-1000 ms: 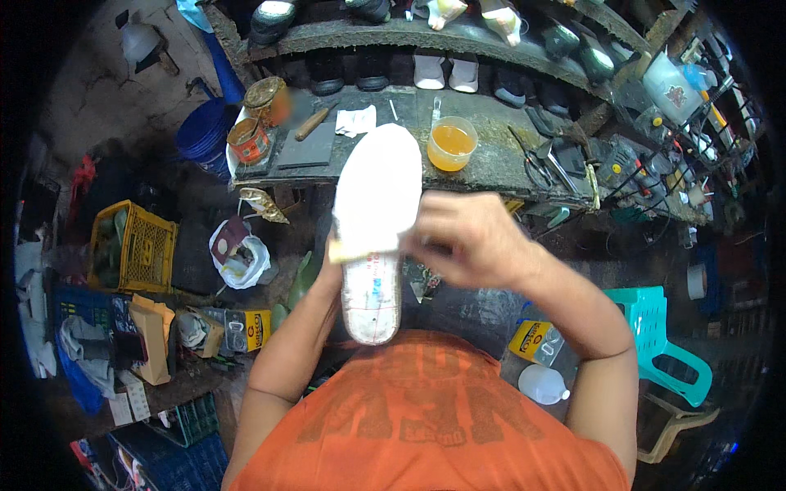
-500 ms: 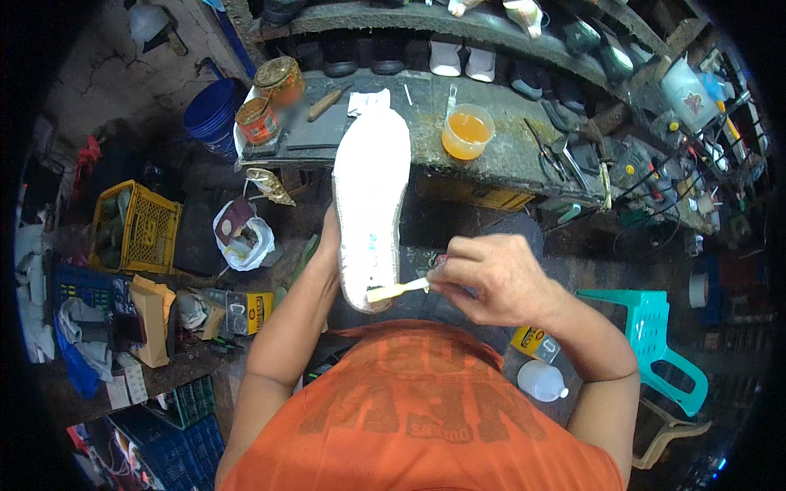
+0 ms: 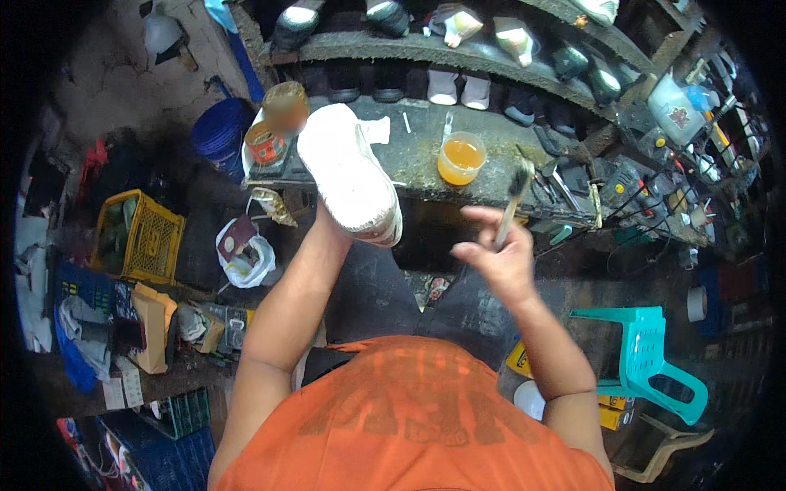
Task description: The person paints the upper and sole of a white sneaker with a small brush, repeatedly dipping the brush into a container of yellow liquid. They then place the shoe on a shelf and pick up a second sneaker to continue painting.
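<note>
A shoe (image 3: 348, 176) is held up over the near edge of the workbench, its white sole turned toward me and its heel end nearest. My left hand (image 3: 331, 224) grips it from beneath and behind, so most of those fingers are hidden. To the right, apart from the shoe, my right hand (image 3: 501, 255) is raised with a small brush (image 3: 511, 214) between thumb and fingers. The brush stands nearly upright, dark bristles at the top, slightly smeared by motion. Beyond it on the bench sits a clear tub of orange liquid (image 3: 461, 159).
Rusty tins (image 3: 266, 146) stand at the bench's left, pliers and other tools (image 3: 557, 182) at its right. Shoes (image 3: 458, 88) line the shelves behind. A teal plastic stool (image 3: 643, 352) is at my right; a yellow crate (image 3: 147, 237) and white plastic bag (image 3: 246, 254) are at my left.
The brush has left the heel of the sole and swung up and right, bristles now upward. My left hand has moved the shoe forward and tilted it to the left.
</note>
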Tool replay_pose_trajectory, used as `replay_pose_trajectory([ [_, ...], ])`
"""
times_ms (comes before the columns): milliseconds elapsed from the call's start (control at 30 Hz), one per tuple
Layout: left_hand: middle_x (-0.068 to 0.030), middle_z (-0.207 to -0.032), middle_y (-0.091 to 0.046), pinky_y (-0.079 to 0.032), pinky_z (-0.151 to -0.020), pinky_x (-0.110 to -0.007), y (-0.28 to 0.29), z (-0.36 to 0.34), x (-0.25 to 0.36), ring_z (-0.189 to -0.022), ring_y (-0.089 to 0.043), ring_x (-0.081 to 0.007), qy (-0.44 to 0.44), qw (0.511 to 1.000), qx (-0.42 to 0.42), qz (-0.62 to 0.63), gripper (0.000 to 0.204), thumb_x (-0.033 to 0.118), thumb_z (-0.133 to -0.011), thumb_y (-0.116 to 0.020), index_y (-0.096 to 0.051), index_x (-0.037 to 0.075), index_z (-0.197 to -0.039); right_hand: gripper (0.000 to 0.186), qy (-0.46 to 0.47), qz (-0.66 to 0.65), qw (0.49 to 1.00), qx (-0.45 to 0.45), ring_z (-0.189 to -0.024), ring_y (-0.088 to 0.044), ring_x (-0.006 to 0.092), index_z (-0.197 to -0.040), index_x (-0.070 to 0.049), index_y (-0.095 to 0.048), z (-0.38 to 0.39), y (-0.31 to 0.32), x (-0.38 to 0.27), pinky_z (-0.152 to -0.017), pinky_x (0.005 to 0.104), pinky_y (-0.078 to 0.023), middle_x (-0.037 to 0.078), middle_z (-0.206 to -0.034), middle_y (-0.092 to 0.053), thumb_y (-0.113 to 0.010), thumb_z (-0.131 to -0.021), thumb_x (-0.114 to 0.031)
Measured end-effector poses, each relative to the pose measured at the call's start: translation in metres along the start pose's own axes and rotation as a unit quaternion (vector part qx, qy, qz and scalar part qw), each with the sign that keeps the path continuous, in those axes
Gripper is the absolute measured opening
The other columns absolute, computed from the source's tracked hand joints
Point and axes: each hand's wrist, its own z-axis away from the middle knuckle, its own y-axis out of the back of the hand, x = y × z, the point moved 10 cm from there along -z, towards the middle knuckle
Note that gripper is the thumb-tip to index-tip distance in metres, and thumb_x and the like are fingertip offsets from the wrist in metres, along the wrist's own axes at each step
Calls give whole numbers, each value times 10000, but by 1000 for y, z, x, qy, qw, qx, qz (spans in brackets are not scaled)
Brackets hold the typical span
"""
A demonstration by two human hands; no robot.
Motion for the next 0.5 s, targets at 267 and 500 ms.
replay_pose_trajectory([
  [267,-80,-1265,-609,-531,-970,-372,-67,-4,1,-1169,-610,-215,42,950,-102,292,438,306,-1087,-452,-485,33,-1429,911,116,-137,983,44,-804,-492,18,-1529,-79,-483,-8,-41,19,-643,154,-442,66,-1409,-555,-912,-727,-16],
  [500,-115,-1324,-584,-475,-1048,-429,-131,7,36,-1250,-569,-254,150,959,21,240,453,310,-1073,-462,-476,11,-1413,529,209,-190,944,173,-1017,-595,99,-1334,0,-563,7,16,-4,-797,244,-524,55,-1201,-615,-798,-860,7],
])
